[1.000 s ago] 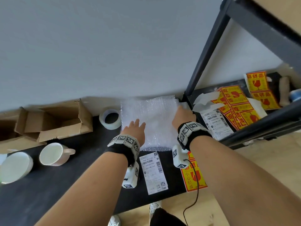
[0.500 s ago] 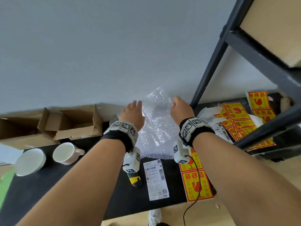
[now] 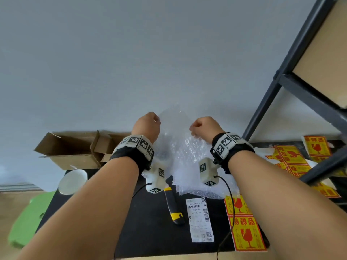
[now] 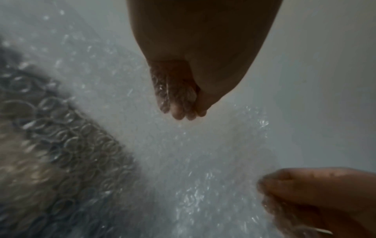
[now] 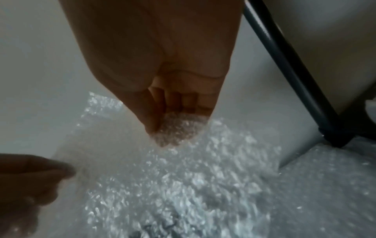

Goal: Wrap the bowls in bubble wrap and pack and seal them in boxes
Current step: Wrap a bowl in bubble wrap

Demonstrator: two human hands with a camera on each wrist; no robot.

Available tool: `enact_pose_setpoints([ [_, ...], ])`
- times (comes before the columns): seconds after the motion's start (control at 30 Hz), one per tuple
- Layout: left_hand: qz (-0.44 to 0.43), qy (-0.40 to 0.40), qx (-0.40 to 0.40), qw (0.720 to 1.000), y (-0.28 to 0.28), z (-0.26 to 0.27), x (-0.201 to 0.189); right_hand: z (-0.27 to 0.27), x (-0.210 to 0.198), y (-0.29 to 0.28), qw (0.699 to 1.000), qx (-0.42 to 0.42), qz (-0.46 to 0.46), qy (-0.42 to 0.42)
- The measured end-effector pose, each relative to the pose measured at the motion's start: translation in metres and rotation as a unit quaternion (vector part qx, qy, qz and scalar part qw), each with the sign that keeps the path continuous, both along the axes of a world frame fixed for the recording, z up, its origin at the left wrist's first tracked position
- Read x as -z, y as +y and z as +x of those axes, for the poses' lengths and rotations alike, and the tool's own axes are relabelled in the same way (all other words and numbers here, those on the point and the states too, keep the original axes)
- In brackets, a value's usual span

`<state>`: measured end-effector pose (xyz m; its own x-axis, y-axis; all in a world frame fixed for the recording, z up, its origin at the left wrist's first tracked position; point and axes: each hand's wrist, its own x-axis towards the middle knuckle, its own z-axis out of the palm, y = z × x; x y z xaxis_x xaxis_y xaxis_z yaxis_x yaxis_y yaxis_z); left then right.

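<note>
A sheet of clear bubble wrap (image 3: 178, 147) hangs lifted above the black table (image 3: 154, 233), its lower edge still trailing on the stack. My left hand (image 3: 148, 124) pinches the sheet's top left edge, and my right hand (image 3: 202, 126) pinches its top right edge. In the left wrist view the left fingers (image 4: 179, 99) curl round the wrap (image 4: 183, 161). The right wrist view shows the right fingers (image 5: 173, 125) bunched on the wrap (image 5: 183, 185). A white bowl (image 3: 72, 182) lies on the table at the left.
An open cardboard box (image 3: 75, 149) stands at the back left. A yellow-black utility knife (image 3: 173, 203), a shipping label (image 3: 200, 219) and red-yellow fragile stickers (image 3: 246, 229) lie in front. A dark shelf frame (image 3: 293, 87) rises at the right. Something green (image 3: 28, 218) sits left of the table.
Both hands went from lying flat on the bubble wrap to pinching its far edge and raising the sheet off the table. The knife under it came into view.
</note>
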<state>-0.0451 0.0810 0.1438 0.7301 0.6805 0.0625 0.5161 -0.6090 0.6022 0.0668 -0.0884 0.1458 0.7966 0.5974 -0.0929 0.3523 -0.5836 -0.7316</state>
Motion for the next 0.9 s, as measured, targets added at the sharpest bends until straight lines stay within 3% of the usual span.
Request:
enact_pose_setpoints([
  [0.1, -0.003, 0.004, -0.016, 1.000, 0.019, -0.028, -0.001, -0.023, -0.004, 0.019, 1.000, -0.004, 0.024, -0.015],
  [0.17, 0.048, -0.009, -0.024, 0.999, 0.027, -0.050, 0.000, -0.039, -0.003, 0.034, 0.999, 0.006, 0.049, -0.017],
  [0.27, 0.103, -0.082, -0.063, 0.989, 0.034, -0.082, -0.006, -0.064, -0.003, 0.059, 0.996, 0.017, 0.083, -0.027],
  [0.43, -0.062, -0.077, -0.007, 0.995, 0.044, -0.111, -0.021, -0.112, -0.015, 0.096, 0.995, -0.034, 0.088, -0.025],
  [0.67, -0.115, -0.093, -0.035, 0.988, 0.075, -0.157, -0.031, -0.165, -0.031, 0.126, 0.989, -0.121, 0.078, -0.012],
  [0.9, -0.274, -0.140, 0.024, 0.951, 0.085, -0.193, -0.036, -0.194, -0.041, 0.133, 0.977, -0.134, 0.141, 0.082],
])
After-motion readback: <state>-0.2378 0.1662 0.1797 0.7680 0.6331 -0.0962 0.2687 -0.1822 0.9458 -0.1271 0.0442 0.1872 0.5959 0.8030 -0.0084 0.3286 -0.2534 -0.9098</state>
